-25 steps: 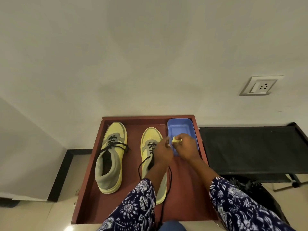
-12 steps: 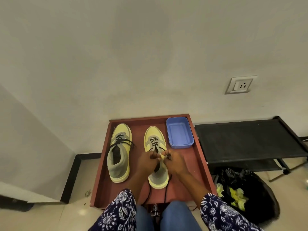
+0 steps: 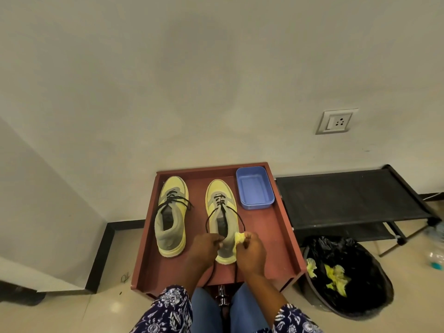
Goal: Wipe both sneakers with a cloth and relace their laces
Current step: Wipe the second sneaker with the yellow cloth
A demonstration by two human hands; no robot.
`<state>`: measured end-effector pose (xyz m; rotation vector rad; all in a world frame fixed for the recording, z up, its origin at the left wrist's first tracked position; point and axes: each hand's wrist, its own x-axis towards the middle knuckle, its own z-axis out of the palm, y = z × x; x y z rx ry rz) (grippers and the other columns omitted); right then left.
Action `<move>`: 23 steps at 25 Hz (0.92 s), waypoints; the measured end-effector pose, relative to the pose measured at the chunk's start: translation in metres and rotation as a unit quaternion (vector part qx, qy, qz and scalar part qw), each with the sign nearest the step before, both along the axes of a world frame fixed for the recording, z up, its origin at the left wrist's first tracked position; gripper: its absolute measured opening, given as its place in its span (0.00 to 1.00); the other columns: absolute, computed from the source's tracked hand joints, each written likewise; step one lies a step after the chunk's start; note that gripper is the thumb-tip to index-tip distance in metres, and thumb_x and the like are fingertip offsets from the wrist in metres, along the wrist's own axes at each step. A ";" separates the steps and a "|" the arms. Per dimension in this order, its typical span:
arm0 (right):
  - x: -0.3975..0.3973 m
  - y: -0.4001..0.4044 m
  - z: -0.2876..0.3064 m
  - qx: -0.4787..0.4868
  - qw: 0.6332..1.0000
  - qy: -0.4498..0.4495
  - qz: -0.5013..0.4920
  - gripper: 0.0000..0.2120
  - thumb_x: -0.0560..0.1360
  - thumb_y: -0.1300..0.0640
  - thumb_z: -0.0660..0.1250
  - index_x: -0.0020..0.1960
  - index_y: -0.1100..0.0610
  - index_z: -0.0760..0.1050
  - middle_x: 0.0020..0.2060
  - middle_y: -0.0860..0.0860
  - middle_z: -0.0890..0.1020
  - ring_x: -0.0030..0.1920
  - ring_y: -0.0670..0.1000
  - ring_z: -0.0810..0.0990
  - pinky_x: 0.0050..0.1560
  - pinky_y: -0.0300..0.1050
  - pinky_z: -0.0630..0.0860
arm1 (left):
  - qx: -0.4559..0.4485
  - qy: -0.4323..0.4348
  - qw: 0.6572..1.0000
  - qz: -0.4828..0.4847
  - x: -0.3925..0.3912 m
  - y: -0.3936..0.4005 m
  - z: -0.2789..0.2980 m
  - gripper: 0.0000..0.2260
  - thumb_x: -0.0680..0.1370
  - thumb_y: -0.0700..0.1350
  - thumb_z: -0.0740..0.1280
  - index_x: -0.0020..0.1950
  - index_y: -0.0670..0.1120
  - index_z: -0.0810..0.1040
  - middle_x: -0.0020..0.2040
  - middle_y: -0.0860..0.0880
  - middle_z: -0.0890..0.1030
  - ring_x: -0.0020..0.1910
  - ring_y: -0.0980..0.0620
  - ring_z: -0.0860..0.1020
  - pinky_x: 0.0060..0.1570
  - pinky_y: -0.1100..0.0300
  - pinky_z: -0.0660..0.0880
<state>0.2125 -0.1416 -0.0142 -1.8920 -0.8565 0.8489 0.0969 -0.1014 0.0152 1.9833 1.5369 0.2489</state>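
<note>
Left hand pinches the black lace; right hand grasps a yellow cloth against the sneaker heel between them.

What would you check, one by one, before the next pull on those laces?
1. Left hand grips a lace end: ok.
2. Right hand grips the other end: ok, along with a yellow cloth.
3. Right sneaker flat on the red tray: ok.
4. Laces threaded through every eyelet: cannot tell.
5. Left sneaker clear of the hands: ok.
6. Blue tub out of the way: ok.
</note>
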 end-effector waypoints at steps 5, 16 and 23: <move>-0.025 -0.003 -0.010 -0.002 1.000 0.010 -0.016 0.04 0.71 0.66 0.66 0.43 0.59 0.74 0.46 0.58 0.78 0.44 0.52 0.74 0.42 0.37 0.69 | -0.004 -0.013 1.000 0.019 -0.002 0.004 -0.004 0.10 0.76 0.41 0.64 0.55 0.43 0.81 0.53 0.44 0.82 0.52 0.50 0.78 0.41 0.70 0.64; -0.033 -0.001 -0.014 -0.084 0.991 0.081 -0.070 0.16 0.68 0.67 0.69 0.30 0.51 0.68 0.35 0.52 0.78 0.39 0.52 0.76 0.42 0.40 0.71 | -0.005 0.003 1.000 0.020 -0.004 0.014 -0.013 0.10 0.77 0.41 0.64 0.55 0.43 0.81 0.54 0.45 0.82 0.54 0.49 0.78 0.45 0.69 0.66; -0.035 0.003 -0.014 -0.074 0.989 0.101 -0.079 0.16 0.66 0.65 0.71 0.27 0.51 0.71 0.31 0.51 0.78 0.35 0.50 0.75 0.42 0.44 0.75 | -0.013 -0.005 0.999 0.033 -0.005 0.011 -0.015 0.10 0.77 0.41 0.63 0.55 0.42 0.81 0.53 0.44 0.82 0.53 0.49 0.78 0.39 0.72 0.62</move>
